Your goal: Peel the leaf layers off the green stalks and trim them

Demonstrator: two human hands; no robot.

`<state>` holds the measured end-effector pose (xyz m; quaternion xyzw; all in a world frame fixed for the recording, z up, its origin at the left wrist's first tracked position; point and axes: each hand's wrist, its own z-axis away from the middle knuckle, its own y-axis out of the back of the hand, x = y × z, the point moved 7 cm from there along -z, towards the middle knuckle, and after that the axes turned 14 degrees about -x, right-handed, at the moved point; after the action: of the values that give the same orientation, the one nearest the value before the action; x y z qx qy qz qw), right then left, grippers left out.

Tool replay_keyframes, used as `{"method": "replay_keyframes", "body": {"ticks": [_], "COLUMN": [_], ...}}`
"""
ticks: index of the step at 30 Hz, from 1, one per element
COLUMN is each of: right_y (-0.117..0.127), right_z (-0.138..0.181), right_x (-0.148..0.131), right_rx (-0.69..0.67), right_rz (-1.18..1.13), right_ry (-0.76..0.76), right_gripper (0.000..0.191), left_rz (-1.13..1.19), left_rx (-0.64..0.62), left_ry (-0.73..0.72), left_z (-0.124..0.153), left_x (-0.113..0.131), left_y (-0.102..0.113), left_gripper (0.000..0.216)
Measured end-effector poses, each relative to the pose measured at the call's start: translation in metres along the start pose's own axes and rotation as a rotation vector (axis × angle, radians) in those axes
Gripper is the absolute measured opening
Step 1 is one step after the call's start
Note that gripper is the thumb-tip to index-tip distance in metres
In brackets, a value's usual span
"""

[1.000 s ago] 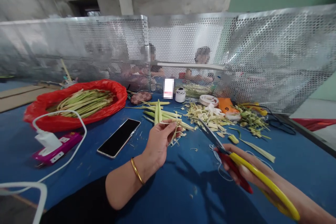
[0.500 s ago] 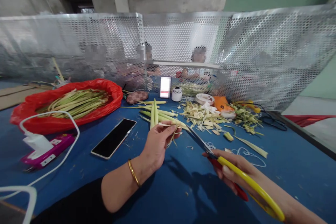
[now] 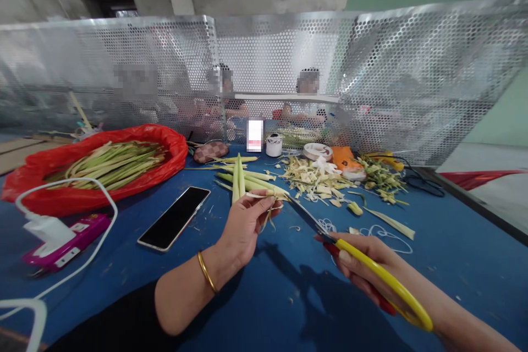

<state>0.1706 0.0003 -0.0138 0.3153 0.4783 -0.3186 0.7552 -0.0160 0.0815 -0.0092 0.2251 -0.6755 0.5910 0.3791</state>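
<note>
My left hand point(image 3: 244, 224) is closed in a pinch on a small woven piece of pale green leaf strips point(image 3: 238, 179), two strips pointing up and frayed ends hanging below the fingers. A gold bangle sits on that wrist. My right hand point(image 3: 367, 268) grips yellow-and-red-handled scissors point(image 3: 373, 272); their dark blades point(image 3: 306, 215) point up-left, the tips close to the strip ends beside my left fingers. Both hands hover over the blue table point(image 3: 289, 297).
A red plastic bag of leaf strips point(image 3: 99, 165) lies at the left. A black phone point(image 3: 174, 217), a pink power strip with white charger point(image 3: 61, 234), leaf scraps point(image 3: 317, 179), white thread point(image 3: 383, 234) and a perforated metal screen point(image 3: 371, 77) with people behind it.
The scissors have moved up-left, their blades now close beside the leaf piece in my left hand. The view has shifted slightly, everything sliding left and up.
</note>
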Motion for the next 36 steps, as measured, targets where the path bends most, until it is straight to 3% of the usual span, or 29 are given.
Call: {"method": "replay_keyframes", "body": {"ticks": [18,22,26,36], "right_y": [-0.001,0.011,0.016,0.021], "right_z": [0.004,0.005,0.009,0.012], "right_x": [0.000,0.003,-0.001,-0.005], "right_rx": [0.039,0.200,0.254,0.111], "right_rz": [-0.026,0.001,0.054,0.221], "right_ry": [-0.008,0.031,0.119,0.121], "right_gripper": [0.047,0.064,0.077,0.067], "left_rz": [0.004,-0.009,-0.074,-0.513], "left_rx": [0.041,0.047,-0.013,-0.326], "left_ry": [0.017,0.062,0.129,0.272], "left_z": [-0.001,-0.002,-0.003,0.002], "left_x": [0.002,0.002,-0.003,-0.016], "left_y": [0.002,0.004,0.003,-0.012], "left_gripper": [0.021,0.015,0.014,0.019]}}
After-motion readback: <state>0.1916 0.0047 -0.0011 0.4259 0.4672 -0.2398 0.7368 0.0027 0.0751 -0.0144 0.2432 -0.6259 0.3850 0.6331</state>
